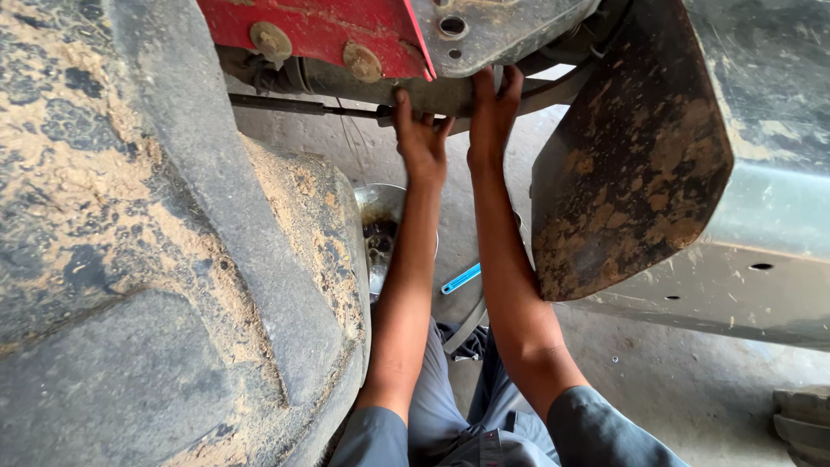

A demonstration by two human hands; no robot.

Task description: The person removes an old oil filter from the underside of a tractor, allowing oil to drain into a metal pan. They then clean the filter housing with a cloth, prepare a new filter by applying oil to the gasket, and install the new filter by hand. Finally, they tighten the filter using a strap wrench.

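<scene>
Both hands reach up to the grimy grey metal housing (441, 93) just below the red steel bracket (320, 30). The left hand (421, 138) has fingers spread on it; the right hand (494, 117) presses flat, fingers together. Better to brace with both palms.

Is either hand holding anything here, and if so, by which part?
Neither clearly grips anything. The left hand and right hand press against the grimy metal part under the vehicle; the fingers are partly hidden.
</scene>
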